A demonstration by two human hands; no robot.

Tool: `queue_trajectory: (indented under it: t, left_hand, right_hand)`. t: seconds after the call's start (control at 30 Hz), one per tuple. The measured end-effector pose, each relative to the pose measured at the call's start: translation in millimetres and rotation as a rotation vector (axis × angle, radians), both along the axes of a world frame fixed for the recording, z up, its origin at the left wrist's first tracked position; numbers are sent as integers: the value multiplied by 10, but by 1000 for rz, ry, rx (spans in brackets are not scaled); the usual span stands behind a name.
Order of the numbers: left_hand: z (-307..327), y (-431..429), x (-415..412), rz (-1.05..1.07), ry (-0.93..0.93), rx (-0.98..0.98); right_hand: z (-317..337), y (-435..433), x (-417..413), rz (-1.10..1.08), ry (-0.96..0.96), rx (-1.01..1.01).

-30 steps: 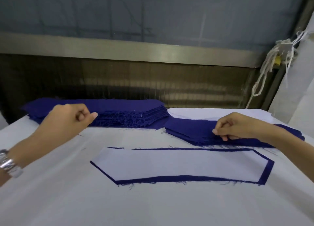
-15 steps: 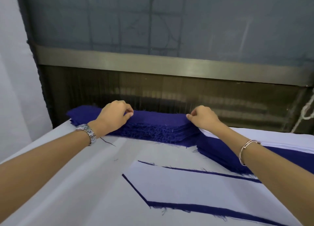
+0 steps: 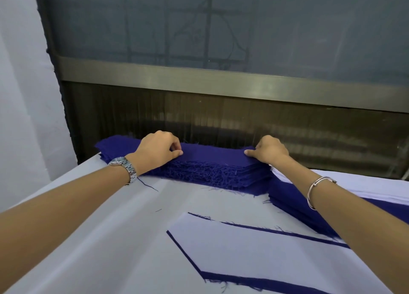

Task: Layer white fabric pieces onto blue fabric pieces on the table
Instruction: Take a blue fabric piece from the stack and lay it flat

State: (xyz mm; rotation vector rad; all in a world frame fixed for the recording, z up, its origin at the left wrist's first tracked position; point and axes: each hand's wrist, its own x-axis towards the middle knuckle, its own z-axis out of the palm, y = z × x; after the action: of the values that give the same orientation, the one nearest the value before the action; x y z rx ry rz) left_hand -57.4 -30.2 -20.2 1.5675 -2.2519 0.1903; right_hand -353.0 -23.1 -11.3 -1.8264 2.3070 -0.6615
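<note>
White-covered table (image 3: 88, 238) held one layered pair (image 3: 254, 249) near; left hand (image 3: 158, 151) and right hand (image 3: 271, 151) had moved to the far blue stack (image 3: 212, 161), each pinching its top piece: next pair apparently starting.

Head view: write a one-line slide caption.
Left hand and right hand pinch the top of the blue stack; a layered white piece lies nearer.

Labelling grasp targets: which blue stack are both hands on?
The tall blue stack at the back, front edge frayed; left hand and right hand pinch its top. The flat blue stack to its right lies under the right forearm, ungripped.
</note>
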Motion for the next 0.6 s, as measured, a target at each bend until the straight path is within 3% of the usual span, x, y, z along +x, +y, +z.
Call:
queue_trajectory:
  t: [0.37,0.6]
  left_hand:
    - [10,-63,-19,16,-1,-12]
    - [-18,-67,-27,25,11,-29]
  right_hand:
    - [-45,127,13,20,56,-332]
    - [-96,109,-36,114,146,-346]
